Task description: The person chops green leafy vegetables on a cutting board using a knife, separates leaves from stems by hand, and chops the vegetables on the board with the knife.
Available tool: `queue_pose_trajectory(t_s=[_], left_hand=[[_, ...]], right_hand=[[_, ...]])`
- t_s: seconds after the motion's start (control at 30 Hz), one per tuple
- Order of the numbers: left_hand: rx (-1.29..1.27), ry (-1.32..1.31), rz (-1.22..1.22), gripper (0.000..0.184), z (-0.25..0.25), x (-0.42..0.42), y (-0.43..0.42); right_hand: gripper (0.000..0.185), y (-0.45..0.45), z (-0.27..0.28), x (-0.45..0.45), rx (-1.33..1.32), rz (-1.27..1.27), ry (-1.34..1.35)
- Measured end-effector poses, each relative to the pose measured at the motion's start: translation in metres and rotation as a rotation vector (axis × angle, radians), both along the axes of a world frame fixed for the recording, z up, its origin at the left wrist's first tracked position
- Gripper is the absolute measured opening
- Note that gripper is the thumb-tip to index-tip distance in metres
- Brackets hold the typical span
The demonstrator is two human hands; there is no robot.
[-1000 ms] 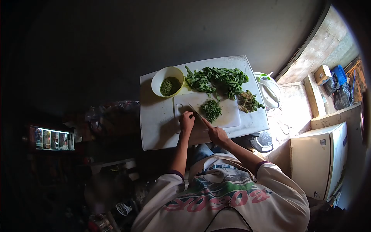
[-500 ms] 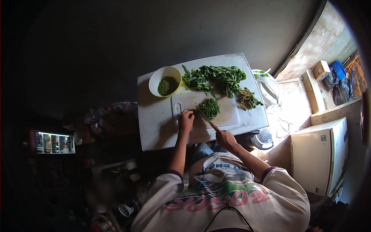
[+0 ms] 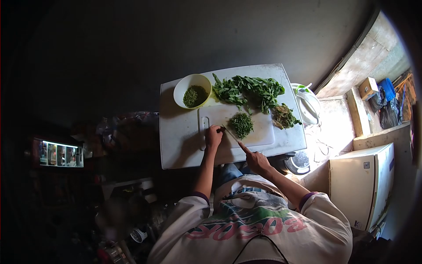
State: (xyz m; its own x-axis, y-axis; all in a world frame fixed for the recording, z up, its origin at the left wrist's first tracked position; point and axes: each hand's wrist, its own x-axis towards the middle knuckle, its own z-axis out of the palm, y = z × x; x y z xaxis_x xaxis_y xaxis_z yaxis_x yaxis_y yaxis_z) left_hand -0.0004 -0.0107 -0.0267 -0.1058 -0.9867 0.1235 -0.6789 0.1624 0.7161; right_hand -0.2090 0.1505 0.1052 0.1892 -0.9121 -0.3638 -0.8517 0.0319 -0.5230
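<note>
A white cutting board lies on the white table, bearing a pile of finely chopped greens. My right hand is closed round the handle of a knife, whose blade points up and left, between my left hand and the pile. At the board's left part, my left hand is closed with fingertips by a small dark green bit, too small to make out clearly. Behind the board lie leafy green stems. A pale yellow bowl at the back left holds chopped greens.
Wilted, brownish leaves lie at the right of the white table. Beyond its right edge are a white appliance and a dark round object. A white refrigerator stands at the lower right.
The knife moved right to the edge of the chopped pile, then came back left toward my left hand. My right hand is slightly farther right than a second ago. My left hand stays near its place.
</note>
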Motion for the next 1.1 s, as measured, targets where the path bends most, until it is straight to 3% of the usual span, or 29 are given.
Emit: queue_pose_trajectory(t_s=[0.1,0.37,0.7,0.8,1.1], left_hand=[[0.044,-0.017,0.001,0.023,0.008,-0.001,0.003],[-0.045,-0.131,-0.040,0.021,0.028,-0.006,0.012],[-0.099,-0.100,0.015,0.016,0.015,-0.006,0.014],[0.015,-0.012,0.027,0.015,0.031,-0.008,0.017],[-0.141,-0.094,-0.012,0.018,0.034,-0.006,0.021]], right_hand=[[0.083,-0.003,-0.040,0.006,-0.046,-0.008,-0.022],[0.077,-0.032,-0.064,0.018,-0.185,-0.070,-0.107],[0.078,-0.008,-0.035,-0.007,0.018,-0.054,-0.058],[0.079,-0.001,-0.026,-0.012,0.026,-0.085,-0.057],[0.080,-0.001,0.005,-0.004,0.062,-0.053,-0.012]])
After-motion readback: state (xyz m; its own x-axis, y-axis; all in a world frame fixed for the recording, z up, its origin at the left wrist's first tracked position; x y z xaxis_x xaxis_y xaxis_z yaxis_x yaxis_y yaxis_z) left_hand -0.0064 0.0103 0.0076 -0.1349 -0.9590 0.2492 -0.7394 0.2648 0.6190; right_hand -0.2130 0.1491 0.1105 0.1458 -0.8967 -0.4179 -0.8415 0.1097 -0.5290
